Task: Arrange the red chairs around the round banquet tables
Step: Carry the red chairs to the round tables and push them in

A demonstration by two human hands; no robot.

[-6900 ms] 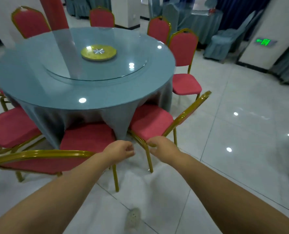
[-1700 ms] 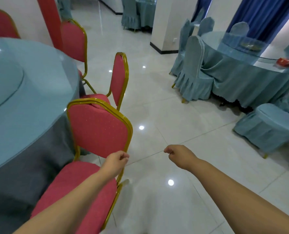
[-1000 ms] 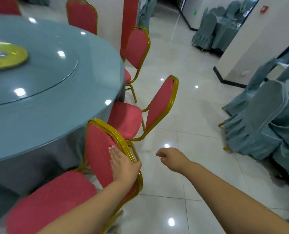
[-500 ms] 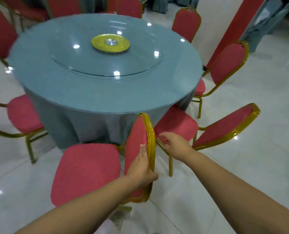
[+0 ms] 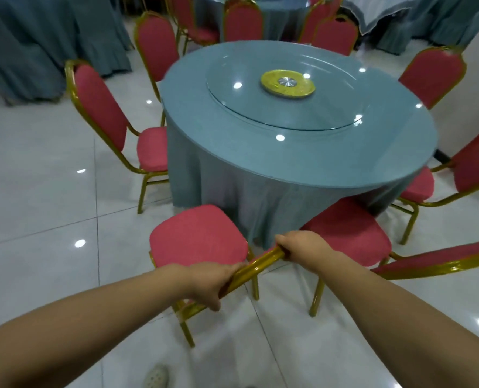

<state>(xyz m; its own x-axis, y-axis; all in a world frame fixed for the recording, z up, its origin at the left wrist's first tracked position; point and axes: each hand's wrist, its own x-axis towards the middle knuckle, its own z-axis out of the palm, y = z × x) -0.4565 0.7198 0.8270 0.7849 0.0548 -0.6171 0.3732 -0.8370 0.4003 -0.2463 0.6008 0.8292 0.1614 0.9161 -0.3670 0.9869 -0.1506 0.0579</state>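
Observation:
A red chair (image 5: 199, 239) with a gold frame stands in front of me, its seat facing the round table (image 5: 302, 158) draped in blue-grey cloth. My left hand (image 5: 210, 278) grips the gold top rail of its backrest at the left. My right hand (image 5: 302, 247) grips the same rail at the right end. A second red chair (image 5: 347, 228) sits just right of it, its seat partly under the tablecloth. More red chairs ring the table: one at the left (image 5: 104, 116), one at the far left (image 5: 157, 43), one at the far right (image 5: 434, 74).
A glass turntable with a yellow centre disc (image 5: 287, 82) lies on the table. Another red chair (image 5: 471, 166) stands at the right edge. Other cloth-covered tables (image 5: 50, 37) and red chairs fill the background. Glossy white floor tiles lie to my left. My shoe (image 5: 155, 376) shows below.
I have stepped round behind the chair. My right hand has come from the neighbouring chair onto this backrest's top rail, and both hands now grip it from behind.

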